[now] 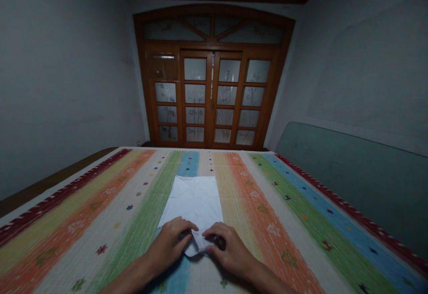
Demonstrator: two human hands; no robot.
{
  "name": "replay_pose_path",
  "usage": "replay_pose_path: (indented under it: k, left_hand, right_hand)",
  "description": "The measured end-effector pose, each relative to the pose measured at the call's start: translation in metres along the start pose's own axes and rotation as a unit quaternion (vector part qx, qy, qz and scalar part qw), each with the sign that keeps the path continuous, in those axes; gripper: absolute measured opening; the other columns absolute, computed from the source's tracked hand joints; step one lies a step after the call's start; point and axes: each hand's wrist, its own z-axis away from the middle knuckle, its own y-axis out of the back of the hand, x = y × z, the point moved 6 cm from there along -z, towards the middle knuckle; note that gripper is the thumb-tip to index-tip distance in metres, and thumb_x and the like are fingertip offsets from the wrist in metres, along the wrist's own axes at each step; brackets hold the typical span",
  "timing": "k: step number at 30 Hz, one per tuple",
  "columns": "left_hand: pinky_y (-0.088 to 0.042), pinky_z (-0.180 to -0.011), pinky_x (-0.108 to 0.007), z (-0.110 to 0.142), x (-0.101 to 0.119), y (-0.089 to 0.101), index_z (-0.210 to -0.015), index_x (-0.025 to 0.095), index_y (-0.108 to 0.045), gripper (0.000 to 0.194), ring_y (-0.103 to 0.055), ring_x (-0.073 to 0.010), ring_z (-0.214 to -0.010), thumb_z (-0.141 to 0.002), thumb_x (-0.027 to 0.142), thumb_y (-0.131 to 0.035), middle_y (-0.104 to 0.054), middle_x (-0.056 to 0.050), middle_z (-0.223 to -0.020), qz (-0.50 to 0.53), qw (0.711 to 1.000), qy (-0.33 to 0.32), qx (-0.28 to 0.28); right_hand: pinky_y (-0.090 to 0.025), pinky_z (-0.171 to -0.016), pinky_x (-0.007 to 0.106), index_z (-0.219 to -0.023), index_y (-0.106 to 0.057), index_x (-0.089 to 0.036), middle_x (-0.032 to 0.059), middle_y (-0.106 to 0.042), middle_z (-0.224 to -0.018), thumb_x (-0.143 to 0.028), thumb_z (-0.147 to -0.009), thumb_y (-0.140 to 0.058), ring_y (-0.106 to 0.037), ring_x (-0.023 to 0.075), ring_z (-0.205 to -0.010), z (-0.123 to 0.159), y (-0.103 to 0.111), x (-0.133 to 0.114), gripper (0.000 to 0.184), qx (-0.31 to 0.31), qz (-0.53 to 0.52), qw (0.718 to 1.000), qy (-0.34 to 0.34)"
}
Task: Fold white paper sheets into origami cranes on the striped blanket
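A white cloth [195, 198] lies flat on the striped bedspread [133, 227], its far edge straight and its near end gathered up. My left hand [175, 240] pinches the near end on the left, thumb and fingers closed on the fabric. Close beside it, my right hand [225, 245] grips the same end on the right, with its fingers curled. Between the two hands the fabric is bunched and slightly lifted. What exactly the cloth is, such as a garment or a napkin, cannot be made out.
The bedspread covers a wide bed with dark red borders at both sides. A green-grey headboard-like panel [351, 173] stands along the right. Wooden doors with glass panes [212, 98] fill the far wall. Pale walls rise at left and right.
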Motion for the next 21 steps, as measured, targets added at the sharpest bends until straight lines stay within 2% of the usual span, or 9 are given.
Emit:
replay_pose_path:
  k: [5,9,16,21]
  left_hand:
    - [-0.049,-0.083,-0.034,0.001,0.011,-0.004,-0.098,0.022,-0.076,0.025,-0.067,-0.0240,-0.094,-0.083,0.007,-0.063,-0.075,-0.005,-0.094,-0.038,0.998,-0.028,-0.031]
    - [-0.049,-0.081,-0.033,0.000,0.008,-0.008,-0.096,0.022,-0.077,0.026,-0.067,-0.0233,-0.092,-0.085,0.006,-0.060,-0.075,-0.005,-0.093,-0.048,0.998,-0.023,-0.022]
    - [-0.047,-0.083,-0.033,-0.001,0.003,-0.012,-0.096,0.021,-0.074,0.025,-0.068,-0.0230,-0.091,-0.083,0.007,-0.057,-0.075,-0.005,-0.092,0.018,1.000,0.000,0.005]
    - [-0.045,-0.077,-0.030,-0.003,0.002,-0.011,-0.090,0.021,-0.068,0.022,-0.067,-0.0206,-0.083,-0.079,0.007,-0.055,-0.074,-0.002,-0.087,0.058,0.998,0.026,0.014]
  right_hand:
    - [-0.052,-0.084,0.039,-0.102,-0.076,-0.017,0.0106,-0.075,-0.097,-0.031,-0.086,-0.071,-0.068,0.0258,-0.091,-0.001,-0.002,-0.001,0.022,0.001,0.000,1.000,0.020]
    - [-0.051,-0.082,0.039,-0.101,-0.077,-0.017,0.0112,-0.074,-0.096,-0.033,-0.085,-0.072,-0.068,0.0261,-0.090,-0.002,-0.004,0.006,0.023,0.001,-0.006,1.000,0.018]
    - [-0.051,-0.083,0.038,-0.102,-0.076,-0.017,0.0107,-0.073,-0.096,-0.031,-0.085,-0.072,-0.067,0.0258,-0.089,-0.002,-0.006,0.008,0.022,0.003,-0.005,1.000,0.016]
    - [-0.051,-0.082,0.037,-0.105,-0.073,-0.017,0.0085,-0.071,-0.095,-0.021,-0.081,-0.071,-0.066,0.0241,-0.088,-0.002,-0.008,0.002,0.025,0.008,0.006,1.000,0.003]
